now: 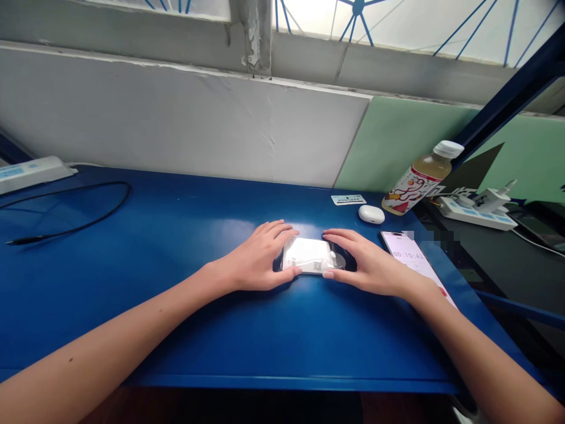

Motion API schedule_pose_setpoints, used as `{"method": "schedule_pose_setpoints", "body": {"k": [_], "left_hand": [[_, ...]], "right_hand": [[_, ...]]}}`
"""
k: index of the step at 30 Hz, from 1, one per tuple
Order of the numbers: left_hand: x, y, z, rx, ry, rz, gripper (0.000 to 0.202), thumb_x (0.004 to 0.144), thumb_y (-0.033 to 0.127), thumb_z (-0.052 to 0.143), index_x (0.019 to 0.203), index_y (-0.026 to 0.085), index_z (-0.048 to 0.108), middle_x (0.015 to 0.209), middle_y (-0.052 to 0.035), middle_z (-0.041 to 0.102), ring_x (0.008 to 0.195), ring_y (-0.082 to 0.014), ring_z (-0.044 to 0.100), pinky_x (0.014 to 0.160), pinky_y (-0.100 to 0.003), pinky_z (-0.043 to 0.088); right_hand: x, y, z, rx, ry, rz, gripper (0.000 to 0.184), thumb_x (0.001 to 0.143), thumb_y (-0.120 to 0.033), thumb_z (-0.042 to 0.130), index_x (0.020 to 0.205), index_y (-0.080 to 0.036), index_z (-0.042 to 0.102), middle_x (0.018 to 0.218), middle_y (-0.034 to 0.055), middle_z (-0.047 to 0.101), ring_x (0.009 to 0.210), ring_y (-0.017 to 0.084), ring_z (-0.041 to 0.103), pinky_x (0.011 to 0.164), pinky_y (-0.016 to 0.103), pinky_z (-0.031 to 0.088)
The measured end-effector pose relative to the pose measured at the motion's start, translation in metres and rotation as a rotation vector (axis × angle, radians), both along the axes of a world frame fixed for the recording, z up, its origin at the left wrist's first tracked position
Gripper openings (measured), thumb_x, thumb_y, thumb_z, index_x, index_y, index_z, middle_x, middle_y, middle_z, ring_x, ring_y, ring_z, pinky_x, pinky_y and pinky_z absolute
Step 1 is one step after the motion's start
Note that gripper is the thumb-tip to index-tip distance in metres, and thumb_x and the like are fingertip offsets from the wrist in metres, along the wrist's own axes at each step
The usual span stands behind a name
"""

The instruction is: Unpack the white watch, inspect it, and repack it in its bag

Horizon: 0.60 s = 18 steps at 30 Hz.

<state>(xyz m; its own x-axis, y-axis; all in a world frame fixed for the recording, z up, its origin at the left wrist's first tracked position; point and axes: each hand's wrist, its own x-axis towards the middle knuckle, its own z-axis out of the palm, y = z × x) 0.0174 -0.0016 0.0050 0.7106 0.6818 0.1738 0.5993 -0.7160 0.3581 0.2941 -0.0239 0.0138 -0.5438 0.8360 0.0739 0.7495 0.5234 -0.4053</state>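
Observation:
A small white packet in clear plastic wrap [309, 256] lies flat on the blue table [176, 282]. My left hand [258, 259] rests at its left side, thumb under its near left corner and fingers curved along the far edge. My right hand [368, 265] lies at its right side, fingers stretched over the wrap's right end and thumb at the near right corner. Both hands touch the packet, which stays on the table.
A phone [410, 256] showing a timer lies just right of my right hand. Behind it are a white earbud case [371, 214], a small label card [348, 199] and a tilted drink bottle [419, 179]. A power strip [479, 212] lies far right; a black cable [70, 206] and another power strip [30, 172] lie far left.

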Motion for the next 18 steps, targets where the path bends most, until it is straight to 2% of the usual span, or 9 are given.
{"method": "schedule_pose_setpoints", "body": {"k": [5,8,15,18], "left_hand": [[0.004,-0.002,-0.004,-0.014,-0.009,0.018,0.061,0.095,0.058,0.049,0.139,0.017,0.049,0.144,-0.0173,0.05,0.14,-0.0364,0.036,0.114,-0.054,0.029],[0.005,-0.001,-0.006,-0.02,-0.036,0.03,0.06,0.094,0.058,0.052,0.137,0.017,0.05,0.143,-0.0167,0.051,0.14,-0.036,0.037,0.115,-0.054,0.027],[0.002,0.002,-0.006,-0.023,-0.03,0.024,0.06,0.09,0.059,0.057,0.135,0.019,0.053,0.144,-0.0165,0.05,0.138,-0.0355,0.04,0.112,-0.053,0.031],[0.003,0.002,-0.004,-0.015,-0.016,0.025,0.059,0.09,0.059,0.057,0.135,0.02,0.053,0.144,-0.0159,0.051,0.137,-0.035,0.041,0.113,-0.053,0.03]], "right_hand": [[-0.014,-0.003,-0.002,0.077,0.045,-0.024,0.05,0.093,-0.053,0.052,0.13,-0.019,0.058,0.133,0.0154,0.062,0.124,0.032,0.057,0.104,0.048,0.048],[-0.018,-0.004,-0.004,0.112,0.06,-0.068,0.045,0.094,-0.048,0.052,0.126,-0.018,0.06,0.127,0.016,0.065,0.118,0.032,0.061,0.1,0.049,0.051],[-0.011,-0.002,-0.006,0.042,0.091,-0.008,0.04,0.1,-0.035,0.041,0.134,-0.021,0.057,0.136,0.0118,0.061,0.126,0.029,0.057,0.106,0.047,0.047],[-0.011,-0.001,-0.003,-0.011,0.116,0.026,0.045,0.101,-0.031,0.038,0.145,-0.022,0.046,0.143,0.0087,0.058,0.131,0.027,0.054,0.108,0.046,0.046]]}}
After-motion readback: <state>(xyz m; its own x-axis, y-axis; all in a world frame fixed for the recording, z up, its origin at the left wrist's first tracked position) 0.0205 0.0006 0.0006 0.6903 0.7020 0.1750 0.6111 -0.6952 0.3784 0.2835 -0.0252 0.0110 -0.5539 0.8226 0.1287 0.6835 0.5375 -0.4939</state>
